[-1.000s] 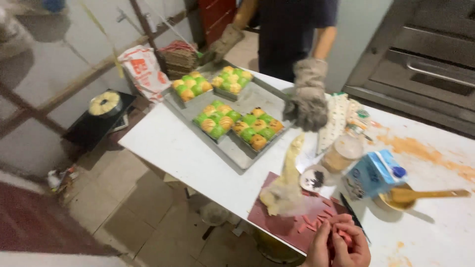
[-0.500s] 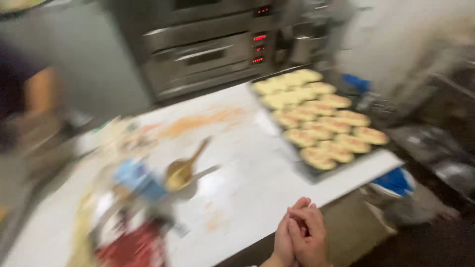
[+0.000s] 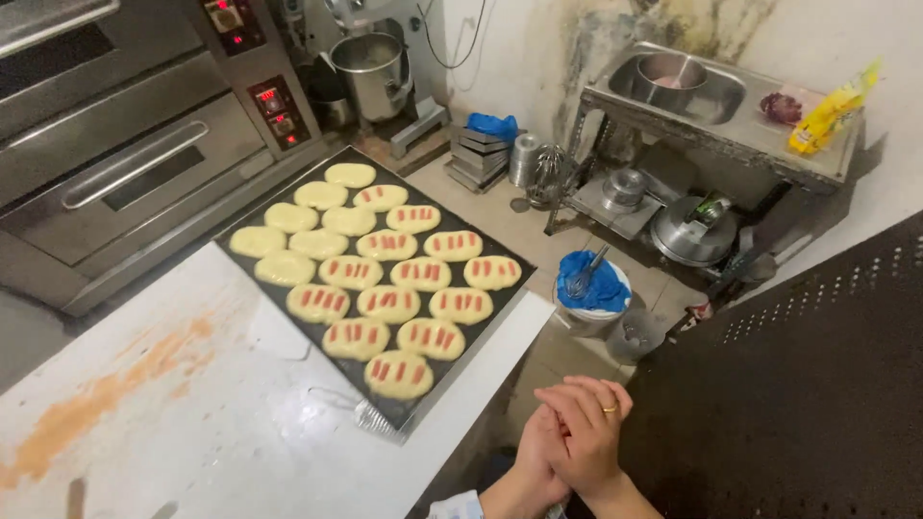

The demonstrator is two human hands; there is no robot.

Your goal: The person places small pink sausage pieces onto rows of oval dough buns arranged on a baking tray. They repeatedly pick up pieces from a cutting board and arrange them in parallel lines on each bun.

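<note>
At the bottom edge of the head view the two hands are pressed together and hold nothing: the right hand point(image 3: 588, 434) lies over the left hand point(image 3: 540, 452), fingers closed around each other, with a gold ring point(image 3: 610, 408) on one finger of the right. They hang off the edge of the white worktop point(image 3: 192, 423), just beyond its near corner and apart from it. Nearest to them, on the worktop, is a dark baking tray point(image 3: 481, 242) set at an angle, its near corner overhanging the worktop's edge. On it lie rows of pale yellow dough pieces point(image 3: 389, 304); those toward the near end carry red stripes, while several at the far left end are plain. An orange smear point(image 3: 106, 389) marks the worktop to the left of the tray. On the floor to the right of the tray stands a white bucket point(image 3: 588, 309) with a blue cloth and a whisk in it. Behind the tray, at left, is a steel deck oven point(image 3: 125, 154) with red control displays. Farther back a mixer with its steel bowl point(image 3: 370, 67) stands by the wall, and at right a steel sink stand point(image 3: 711, 106) holds a bowl, with pots and lids on its lower shelf
</note>
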